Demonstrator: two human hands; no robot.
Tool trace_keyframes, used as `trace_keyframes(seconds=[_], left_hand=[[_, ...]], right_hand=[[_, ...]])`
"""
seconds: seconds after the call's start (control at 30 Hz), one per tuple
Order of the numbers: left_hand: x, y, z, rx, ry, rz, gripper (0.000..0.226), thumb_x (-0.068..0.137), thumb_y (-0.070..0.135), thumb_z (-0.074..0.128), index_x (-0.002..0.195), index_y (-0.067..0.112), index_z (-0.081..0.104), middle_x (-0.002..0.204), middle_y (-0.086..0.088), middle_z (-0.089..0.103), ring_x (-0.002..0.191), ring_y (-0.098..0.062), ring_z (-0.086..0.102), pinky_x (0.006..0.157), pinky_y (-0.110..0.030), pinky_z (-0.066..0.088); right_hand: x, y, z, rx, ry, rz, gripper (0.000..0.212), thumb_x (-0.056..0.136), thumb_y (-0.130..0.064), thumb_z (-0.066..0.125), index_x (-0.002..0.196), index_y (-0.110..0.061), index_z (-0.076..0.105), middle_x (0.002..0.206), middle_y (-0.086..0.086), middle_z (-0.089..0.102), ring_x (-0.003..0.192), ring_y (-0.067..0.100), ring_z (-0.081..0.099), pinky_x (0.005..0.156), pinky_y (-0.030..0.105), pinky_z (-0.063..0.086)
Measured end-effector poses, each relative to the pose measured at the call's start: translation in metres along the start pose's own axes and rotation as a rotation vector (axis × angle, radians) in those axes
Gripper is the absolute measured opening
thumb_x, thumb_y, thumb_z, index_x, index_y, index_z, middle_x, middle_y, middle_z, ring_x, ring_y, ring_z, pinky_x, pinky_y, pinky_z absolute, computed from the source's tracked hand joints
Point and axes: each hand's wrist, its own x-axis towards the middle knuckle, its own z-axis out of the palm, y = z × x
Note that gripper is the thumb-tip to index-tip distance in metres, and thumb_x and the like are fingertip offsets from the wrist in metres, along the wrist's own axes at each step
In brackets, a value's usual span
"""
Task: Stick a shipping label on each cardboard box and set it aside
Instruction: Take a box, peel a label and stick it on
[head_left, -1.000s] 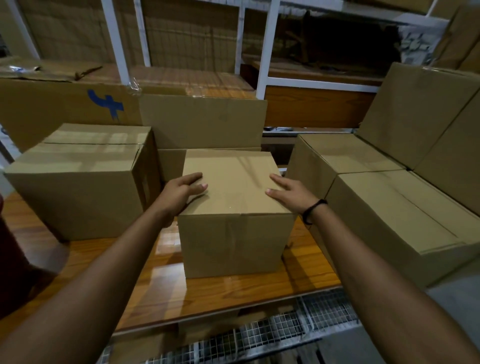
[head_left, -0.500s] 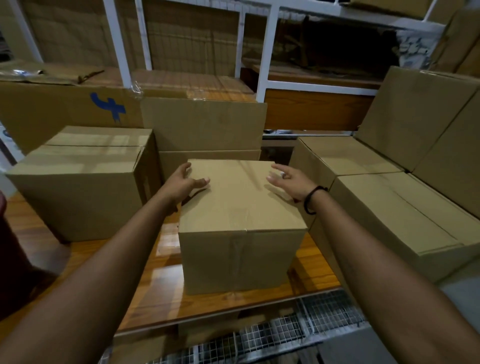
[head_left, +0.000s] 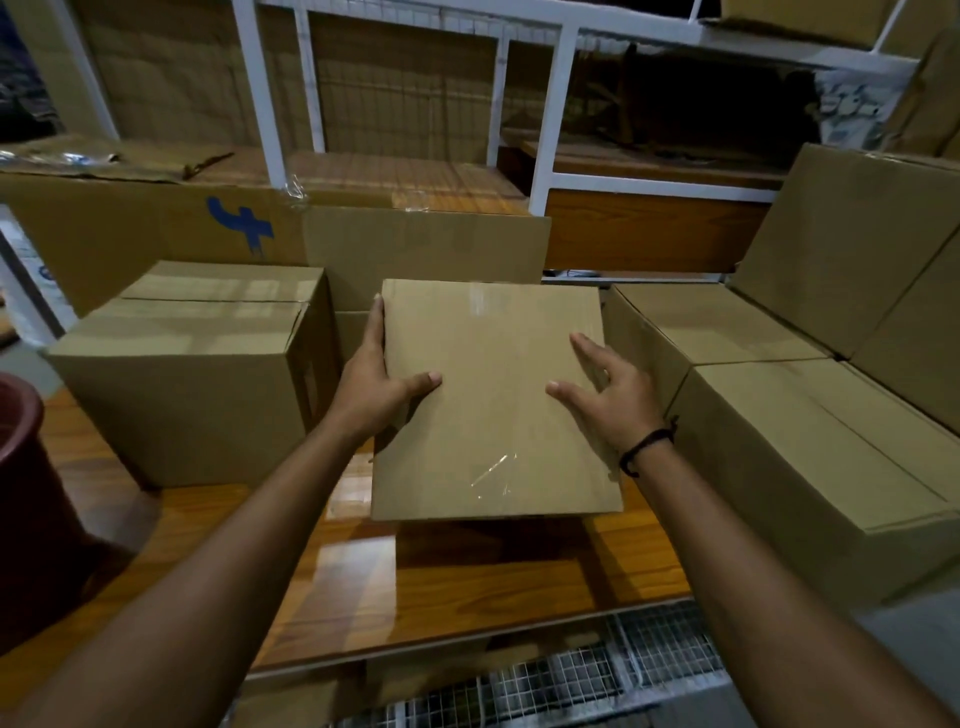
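Left hand (head_left: 375, 387) grips the left edge of the centre cardboard box (head_left: 493, 400), fingers along the side, thumb on the top face. Right hand (head_left: 610, 397) lies spread flat on the same top face near its right edge, holding nothing else. Box is raised and tilted toward the camera above the wooden surface (head_left: 447, 587), shadow beneath it. Larger box (head_left: 192, 374) stands left of the centre box; stacked boxes (head_left: 810, 447) stand right of it. No label visible on the top face.

Both forearms are seen bare, no sleeves in view. A thin black cord bracelet (head_left: 647, 447) is worn at the right wrist.
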Motion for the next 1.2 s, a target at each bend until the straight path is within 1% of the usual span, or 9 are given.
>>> trace_keyframes(seconds=[0.17, 0.3, 0.37, 0.5, 0.63, 0.87, 0.97, 1.07, 1.2], left_hand=[[-0.014, -0.006, 0.007, 0.014, 0.048, 0.038, 0.115, 0.073, 0.029, 0.084, 0.154, 0.038, 0.002, 0.151, 0.001, 0.035, 0.128, -0.014, 0.038, 0.108, -0.05, 0.037], [-0.001, 0.006, -0.003, 0.028, 0.146, -0.008, 0.113, 0.068, 0.055, 0.079, 0.155, 0.036, 0.008, 0.154, -0.008, 0.034, 0.135, -0.026, 0.039, 0.106, -0.046, 0.038], [0.008, 0.014, -0.012, -0.026, 0.066, -0.085, 0.11, 0.064, 0.058, 0.077, 0.154, 0.038, 0.016, 0.153, -0.008, 0.035, 0.134, -0.029, 0.041, 0.103, -0.048, 0.043], [0.014, 0.026, -0.019, -0.116, -0.122, -0.167, 0.081, 0.067, 0.046, 0.081, 0.138, 0.03, 0.044, 0.125, 0.002, 0.055, 0.111, -0.02, 0.057, 0.071, -0.028, 0.052], [0.006, 0.024, -0.02, -0.105, -0.059, -0.105, 0.08, 0.06, 0.045, 0.084, 0.13, 0.022, 0.05, 0.117, 0.003, 0.057, 0.103, -0.015, 0.058, 0.075, -0.03, 0.055], [-0.031, -0.026, -0.001, -0.096, 0.04, -0.048, 0.075, 0.053, 0.024, 0.093, 0.118, 0.023, 0.055, 0.111, 0.015, 0.054, 0.11, -0.017, 0.056, 0.085, -0.033, 0.056], [-0.047, -0.046, 0.007, -0.092, 0.027, -0.054, 0.081, 0.048, 0.031, 0.091, 0.119, 0.026, 0.053, 0.118, 0.011, 0.053, 0.113, -0.017, 0.054, 0.092, -0.041, 0.055], [-0.057, -0.057, 0.011, -0.054, -0.001, -0.067, 0.088, 0.046, 0.041, 0.087, 0.125, 0.029, 0.051, 0.137, 0.001, 0.048, 0.117, -0.017, 0.051, 0.093, -0.042, 0.055], [-0.062, -0.065, 0.013, -0.006, -0.031, -0.027, 0.094, 0.047, 0.058, 0.085, 0.13, 0.034, 0.049, 0.152, 0.002, 0.035, 0.123, -0.015, 0.047, 0.097, -0.04, 0.052]], right_hand=[[-0.025, 0.014, 0.0, -0.047, 0.039, -0.028, 0.081, 0.073, -0.037, 0.08, 0.143, -0.036, 0.039, 0.151, 0.0, 0.038, 0.142, 0.019, 0.028, 0.111, 0.046, 0.034], [-0.029, 0.004, -0.014, -0.034, -0.001, 0.031, 0.117, 0.064, -0.035, 0.087, 0.149, -0.047, 0.006, 0.152, 0.003, 0.031, 0.136, 0.024, 0.033, 0.105, 0.053, 0.035], [-0.023, -0.008, -0.025, -0.055, -0.011, 0.096, 0.125, 0.06, -0.043, 0.086, 0.148, -0.049, -0.003, 0.154, 0.005, 0.029, 0.137, 0.028, 0.034, 0.105, 0.058, 0.036], [0.003, -0.037, -0.043, -0.028, -0.083, 0.121, 0.097, 0.071, -0.037, 0.081, 0.149, -0.033, 0.024, 0.148, 0.0, 0.039, 0.13, 0.018, 0.04, 0.092, 0.033, 0.043], [0.014, -0.048, -0.042, -0.121, -0.103, 0.071, 0.067, 0.07, -0.03, 0.083, 0.13, -0.019, 0.054, 0.122, -0.003, 0.054, 0.103, 0.006, 0.047, 0.059, 0.012, 0.035], [-0.027, -0.004, -0.007, -0.089, 0.069, -0.039, 0.068, 0.061, -0.021, 0.087, 0.122, -0.012, 0.06, 0.126, -0.01, 0.047, 0.116, 0.0, 0.036, 0.089, 0.007, 0.034], [-0.046, 0.019, 0.009, -0.121, 0.102, -0.012, 0.067, 0.06, -0.02, 0.088, 0.121, -0.012, 0.061, 0.148, 0.003, 0.041, 0.132, 0.008, 0.034, 0.105, 0.021, 0.028], [-0.06, 0.037, 0.016, -0.1, 0.093, -0.007, 0.065, 0.06, -0.02, 0.088, 0.119, -0.011, 0.063, 0.149, 0.005, 0.04, 0.135, 0.016, 0.038, 0.105, 0.02, 0.029], [-0.07, 0.049, 0.012, -0.102, 0.103, -0.076, 0.057, 0.064, -0.028, 0.086, 0.115, -0.013, 0.064, 0.145, 0.003, 0.042, 0.125, 0.005, 0.039, 0.092, -0.001, 0.031]])
